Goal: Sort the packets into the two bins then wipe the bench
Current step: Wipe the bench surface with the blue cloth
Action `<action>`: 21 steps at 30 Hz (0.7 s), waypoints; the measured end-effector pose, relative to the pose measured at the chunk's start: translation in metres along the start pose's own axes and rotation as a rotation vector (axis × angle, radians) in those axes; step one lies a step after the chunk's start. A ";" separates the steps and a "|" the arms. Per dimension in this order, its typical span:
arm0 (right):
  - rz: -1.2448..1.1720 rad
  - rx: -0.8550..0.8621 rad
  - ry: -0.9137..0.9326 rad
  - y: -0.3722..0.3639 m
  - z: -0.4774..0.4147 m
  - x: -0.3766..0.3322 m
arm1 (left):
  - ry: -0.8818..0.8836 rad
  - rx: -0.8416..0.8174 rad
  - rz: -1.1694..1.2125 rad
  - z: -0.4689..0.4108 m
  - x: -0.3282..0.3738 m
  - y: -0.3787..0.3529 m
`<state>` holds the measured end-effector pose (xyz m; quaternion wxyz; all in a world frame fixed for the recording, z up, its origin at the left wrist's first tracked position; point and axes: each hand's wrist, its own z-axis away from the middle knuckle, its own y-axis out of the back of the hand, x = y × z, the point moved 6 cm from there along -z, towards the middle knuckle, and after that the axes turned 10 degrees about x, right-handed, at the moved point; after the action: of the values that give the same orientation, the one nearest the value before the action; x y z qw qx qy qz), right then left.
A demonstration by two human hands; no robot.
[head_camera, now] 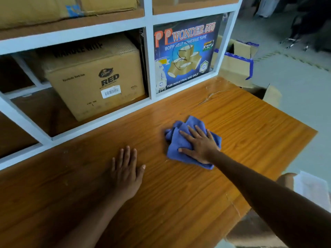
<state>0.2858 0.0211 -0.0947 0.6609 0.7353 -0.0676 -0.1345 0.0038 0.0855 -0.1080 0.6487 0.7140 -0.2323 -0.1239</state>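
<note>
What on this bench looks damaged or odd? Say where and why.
The bench has damaged laminate: a pale, branching crack near the far right corner, below the tape carton, and a second scratch by the near right edge.

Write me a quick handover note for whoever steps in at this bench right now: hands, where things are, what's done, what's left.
Left hand: open, flat on the bench, holding nothing.
Right hand: open, fingers straight, pressing the bunched blue cloth onto the bench, to the right of the left hand.
Packets and bins: none in view; no packets lie on the visible bench top, so sorting looks done but cannot be confirmed.
Left to do: wipe the bench. The cloth is on it, but how much has been covered cannot be told.
</note>
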 end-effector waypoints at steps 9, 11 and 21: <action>-0.005 0.016 0.062 0.001 0.112 -0.055 | 0.009 0.049 0.024 0.010 0.002 0.007; -0.002 0.016 0.063 0.008 0.129 -0.021 | -0.015 0.025 0.029 0.012 0.000 0.006; 0.015 0.099 -0.148 0.002 0.217 -0.093 | -0.021 0.121 0.031 0.017 0.004 0.011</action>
<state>0.1347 -0.1598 -0.1021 0.6179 0.7546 -0.1280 -0.1801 -0.0032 0.0684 -0.0986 0.6036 0.7470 -0.2573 -0.1068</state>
